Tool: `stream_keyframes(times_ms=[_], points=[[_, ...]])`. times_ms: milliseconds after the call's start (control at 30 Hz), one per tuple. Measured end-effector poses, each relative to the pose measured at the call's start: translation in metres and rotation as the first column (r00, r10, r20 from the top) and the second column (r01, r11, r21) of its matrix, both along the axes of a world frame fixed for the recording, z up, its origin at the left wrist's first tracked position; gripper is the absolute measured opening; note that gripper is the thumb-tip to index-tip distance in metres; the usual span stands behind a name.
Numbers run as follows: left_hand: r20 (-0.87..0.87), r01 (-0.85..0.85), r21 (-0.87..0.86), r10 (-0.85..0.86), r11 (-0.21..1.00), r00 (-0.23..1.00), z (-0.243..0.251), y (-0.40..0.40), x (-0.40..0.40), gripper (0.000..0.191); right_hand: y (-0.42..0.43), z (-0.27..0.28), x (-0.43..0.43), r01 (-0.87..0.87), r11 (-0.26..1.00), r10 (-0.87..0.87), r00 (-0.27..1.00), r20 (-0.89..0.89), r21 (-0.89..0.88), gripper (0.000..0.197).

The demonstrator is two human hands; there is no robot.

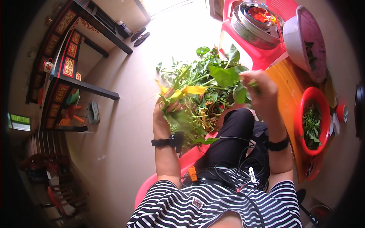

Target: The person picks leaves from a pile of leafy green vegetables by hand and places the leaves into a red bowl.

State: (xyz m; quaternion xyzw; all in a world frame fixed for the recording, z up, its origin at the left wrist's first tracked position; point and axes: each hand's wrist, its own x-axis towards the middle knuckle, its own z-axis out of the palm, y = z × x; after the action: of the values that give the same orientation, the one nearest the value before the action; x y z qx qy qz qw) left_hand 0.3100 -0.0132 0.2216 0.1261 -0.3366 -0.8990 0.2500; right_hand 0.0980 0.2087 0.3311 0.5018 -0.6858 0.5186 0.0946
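Note:
My left hand [168, 107] is closed around a bunch of green leafy stems [182, 77]. Yellow strips [194, 90] lie across this bunch; whether they are ties or yellowed leaves I cannot tell. Level with it on the right, my right hand [261, 88] is blurred and grips some green stems [254, 84], with broad leaves [223, 76] beside its fingertips. Below and between both hands lies a large heap of leafy greens [206, 114], with roots and yellowed leaves in it. The heap hides most of what supports it.
On the wooden table [281, 77] at right stand a red basin [298, 122] of picked greens and a tilted metal basin [293, 37]. A red plastic chair [256, 57] holds stacked bowls [242, 34]. Black cables [242, 162] cross my lap. Dark carved furniture [85, 84] stands left.

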Motion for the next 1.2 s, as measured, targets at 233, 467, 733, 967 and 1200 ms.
stream_keyframes(times_ms=[233, 467, 733, 967, 1200], points=[[0.190, -0.030, 0.002, 0.029, 1.000, 0.981, 0.025, 0.013, -0.013, 0.025, -0.035, -0.025, 0.017, 0.040, 0.926, 0.114, 0.919, -0.379, 0.375, 0.023], [0.245, -0.035, -0.068, 0.050, 0.997, 0.968, 0.034, 0.019, -0.018, 0.018, -0.047, -0.037, 0.023, -0.031, 0.898, 0.212, 0.905, -0.370, 0.439, 0.009], [0.127, 0.079, -0.066, -0.070, 0.995, 0.989, 0.024, 0.018, -0.018, 0.016, -0.045, -0.057, -0.004, 0.063, 0.915, -0.142, 0.975, 0.173, 0.398, 0.014], [0.144, 0.026, -0.032, -0.021, 0.999, 0.989, 0.024, 0.018, -0.017, 0.018, -0.034, -0.062, 0.000, -0.337, 0.876, 0.290, 0.940, 0.180, 0.346, 0.023], [0.141, -0.080, -0.086, 0.092, 0.993, 0.986, 0.012, 0.013, -0.009, 0.051, -0.036, -0.058, 0.011, -0.423, 0.830, 0.321, 0.895, 0.310, 0.362, 0.012]])
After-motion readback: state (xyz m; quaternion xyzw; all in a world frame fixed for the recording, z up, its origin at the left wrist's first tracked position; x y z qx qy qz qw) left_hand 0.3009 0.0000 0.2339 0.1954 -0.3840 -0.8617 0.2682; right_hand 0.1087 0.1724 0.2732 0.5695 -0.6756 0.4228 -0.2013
